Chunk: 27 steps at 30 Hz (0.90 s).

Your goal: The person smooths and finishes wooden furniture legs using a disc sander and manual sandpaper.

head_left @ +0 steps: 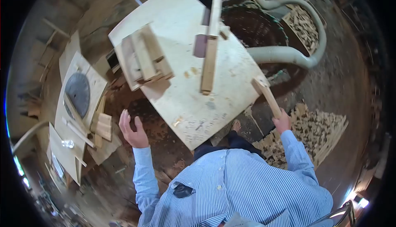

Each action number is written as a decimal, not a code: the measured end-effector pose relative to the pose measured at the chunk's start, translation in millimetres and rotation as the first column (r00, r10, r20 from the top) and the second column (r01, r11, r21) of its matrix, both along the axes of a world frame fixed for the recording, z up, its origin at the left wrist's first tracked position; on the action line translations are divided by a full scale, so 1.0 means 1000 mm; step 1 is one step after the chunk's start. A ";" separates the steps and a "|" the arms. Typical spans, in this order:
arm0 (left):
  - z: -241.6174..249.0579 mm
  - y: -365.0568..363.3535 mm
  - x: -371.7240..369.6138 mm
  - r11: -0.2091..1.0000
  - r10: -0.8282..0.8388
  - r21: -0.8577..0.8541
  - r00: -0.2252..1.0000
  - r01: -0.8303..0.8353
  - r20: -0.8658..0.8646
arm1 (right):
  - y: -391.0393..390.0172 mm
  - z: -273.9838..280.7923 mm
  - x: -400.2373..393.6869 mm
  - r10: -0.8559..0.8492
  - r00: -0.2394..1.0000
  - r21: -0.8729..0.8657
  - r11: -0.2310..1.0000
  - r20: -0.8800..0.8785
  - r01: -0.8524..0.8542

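Observation:
My right hand (282,122) is closed around the lower end of a wooden strip (269,98), whose far end reaches the right corner of the pale worktable (185,111). My left hand (133,130) hangs in the air left of the table, fingers apart and holding nothing. A long wooden bar (210,58) lies on the table near its middle, beside a dark purplish patch (200,45). At the table's left side rests a stack of wooden boards (144,56).
A ribbed grey hose (288,56) curves past a large dark round basket (255,25). Wood offcuts (305,134) are heaped on the floor at right, more in a box (303,29). A dark round disc (77,93) and wood pieces lie on a board at left.

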<state>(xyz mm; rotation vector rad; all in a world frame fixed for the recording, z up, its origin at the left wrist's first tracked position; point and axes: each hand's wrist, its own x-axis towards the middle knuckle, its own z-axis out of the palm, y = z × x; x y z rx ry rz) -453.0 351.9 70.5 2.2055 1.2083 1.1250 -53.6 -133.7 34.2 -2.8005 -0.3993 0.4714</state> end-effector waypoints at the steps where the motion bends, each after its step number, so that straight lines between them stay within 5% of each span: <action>1: 0.018 -0.020 0.024 0.990 -0.097 0.096 0.993 0.104 -0.069 | 0.001 0.005 0.000 -0.025 1.000 0.014 1.000 -0.003 0.026; 6: 0.029 -0.130 0.160 0.841 -0.540 0.019 0.841 0.541 -0.028 | -0.005 0.010 0.010 0.058 0.991 0.033 0.998 -0.121 -0.054; 11: -0.032 -0.230 0.266 0.739 -0.657 -0.160 0.649 0.654 -0.382 | -0.027 0.010 0.026 0.262 0.915 0.396 0.909 -0.308 -0.127; 14: -0.064 -0.245 0.287 0.751 -0.638 -0.188 0.621 0.633 -0.456 | -0.061 -0.017 0.063 0.408 0.569 0.610 0.761 -0.714 0.220; 15: -0.069 -0.246 0.288 0.767 -0.591 -0.128 0.616 0.629 -0.521 | -0.068 -0.037 0.072 0.388 0.558 0.635 0.685 -0.734 0.357; 16: -0.074 -0.246 0.289 0.782 -0.536 -0.065 0.615 0.619 -0.579 | -0.080 -0.054 0.083 0.251 0.444 0.474 0.714 -0.860 0.515; 19: -0.078 -0.247 0.291 0.793 -0.506 -0.056 0.604 0.606 -0.616 | -0.100 -0.104 0.110 0.253 0.694 0.563 0.784 -0.674 0.262; 27: -0.075 -0.248 0.289 0.796 -0.468 -0.057 0.554 0.602 -0.688 | -0.025 -0.269 0.158 0.392 0.774 0.542 0.837 -0.497 -0.076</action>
